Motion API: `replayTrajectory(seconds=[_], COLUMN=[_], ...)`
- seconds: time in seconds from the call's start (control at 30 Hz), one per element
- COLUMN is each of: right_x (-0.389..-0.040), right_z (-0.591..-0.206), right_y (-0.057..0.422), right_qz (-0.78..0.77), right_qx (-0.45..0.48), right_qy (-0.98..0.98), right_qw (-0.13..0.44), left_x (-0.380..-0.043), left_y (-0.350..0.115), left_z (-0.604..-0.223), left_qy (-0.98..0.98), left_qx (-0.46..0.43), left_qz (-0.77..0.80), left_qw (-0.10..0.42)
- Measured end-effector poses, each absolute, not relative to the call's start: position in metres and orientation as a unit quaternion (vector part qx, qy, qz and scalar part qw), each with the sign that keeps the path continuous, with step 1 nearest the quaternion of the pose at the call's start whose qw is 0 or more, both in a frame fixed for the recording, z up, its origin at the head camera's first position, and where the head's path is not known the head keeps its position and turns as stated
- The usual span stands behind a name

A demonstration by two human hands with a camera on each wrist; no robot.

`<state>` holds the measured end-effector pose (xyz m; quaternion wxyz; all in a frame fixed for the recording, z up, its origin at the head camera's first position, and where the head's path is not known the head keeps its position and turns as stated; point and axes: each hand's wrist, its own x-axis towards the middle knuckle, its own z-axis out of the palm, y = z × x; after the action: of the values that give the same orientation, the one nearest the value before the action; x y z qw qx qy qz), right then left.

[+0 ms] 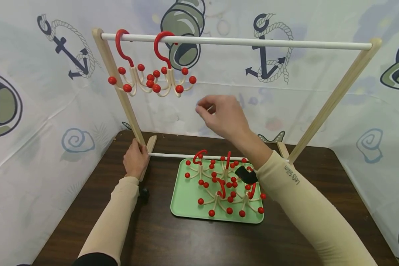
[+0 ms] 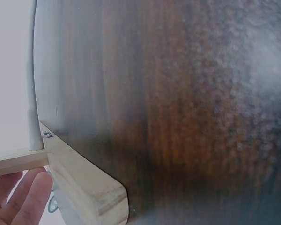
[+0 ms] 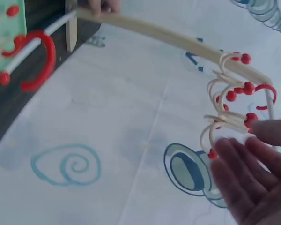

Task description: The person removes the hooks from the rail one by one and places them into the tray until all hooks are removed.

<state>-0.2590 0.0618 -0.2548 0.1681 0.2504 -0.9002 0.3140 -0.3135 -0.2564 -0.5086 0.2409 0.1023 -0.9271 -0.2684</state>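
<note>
Near the foot of a wooden rack, my left hand grips the left post; its fingers show beside the wood in the left wrist view. My right hand is raised in the air below the white top bar, fingers loosely bent, nothing held. Left of it, two hangers with red hooks and red-balled curved arms hang from the bar: one hook close to the post, the other hook nearer the hand. In the right wrist view the fingertips overlap the nearer hanger.
A green tray on the dark wooden table bears several more red-hooked hangers, partly behind my right forearm. A lower white rod runs behind it. The right post slants up, and a printed cloth hangs behind.
</note>
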Motion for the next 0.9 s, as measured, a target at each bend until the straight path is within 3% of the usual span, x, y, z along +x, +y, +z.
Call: replayTrajectory(seconds=[0.1,0.2,0.43,0.9], right_x=[-0.266,-0.273,-0.289,-0.310], right_z=[-0.241,-0.228,-0.210,-0.217], right_y=[0.052,0.040,0.007,-0.018], right_qz=[0.313,0.311,0.319,0.369], right_qx=[0.257,0.255,0.232,0.174], right_qy=[-0.887,-0.886,-0.899,-0.907], right_qw=[0.222,0.231,0.192,0.102], left_x=[-0.313,-0.313,-0.313,-0.313], left_y=[-0.256,-0.256,-0.260,-0.256], left_z=[-0.509,-0.510,-0.510,-0.509], left_qy=[-0.928,-0.928,-0.927,-0.927], left_qx=[0.102,0.101,0.099,0.098], left_qz=[-0.270,-0.270,-0.266,-0.273], left_qw=[0.237,0.237,0.245,0.239])
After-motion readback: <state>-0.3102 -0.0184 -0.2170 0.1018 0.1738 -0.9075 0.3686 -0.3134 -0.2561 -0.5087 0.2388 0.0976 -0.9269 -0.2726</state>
